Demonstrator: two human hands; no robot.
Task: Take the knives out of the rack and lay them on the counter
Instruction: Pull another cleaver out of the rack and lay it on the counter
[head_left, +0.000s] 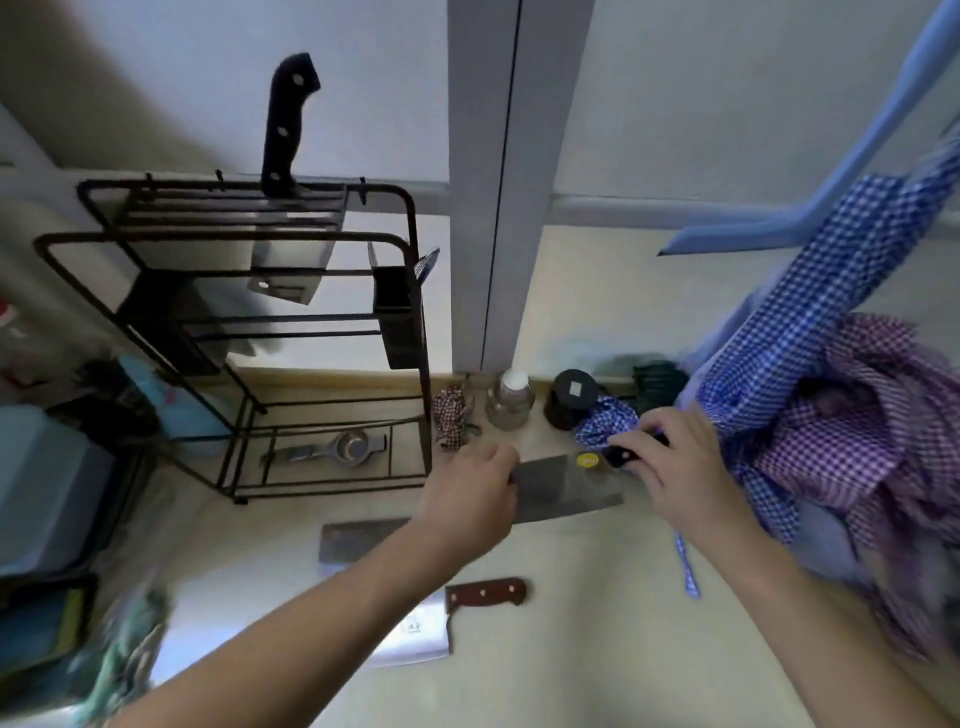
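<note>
Right now, two bare hands are lowering a dark cleaver (563, 486) onto the pale desk (597, 649), just in front of a black wire rack (249, 332). The right hand (675, 467) has its fingers clamped round the cleaver's black handle, while the left hand (467, 493) rests on the far end of the blade, fingers curled against it. The cleaver lies almost flat, its long axis running left to right, handle toward the right and blade end toward the left. One risk, as a judgement: the left fingers sit close to the blade's edge, so a slip or a hurried release could nick them. Another is the checked cloth (810, 415) crowding the handle (it could snag as the hand pulls away). Two knives already lie on the desk nearer the person: a grey blade (358, 540) partly hidden by the left forearm, and a steel cleaver with a brown handle (485, 592). One black-handled knife (288, 124) stands upright in the rack's top slot, handle up.
</note>
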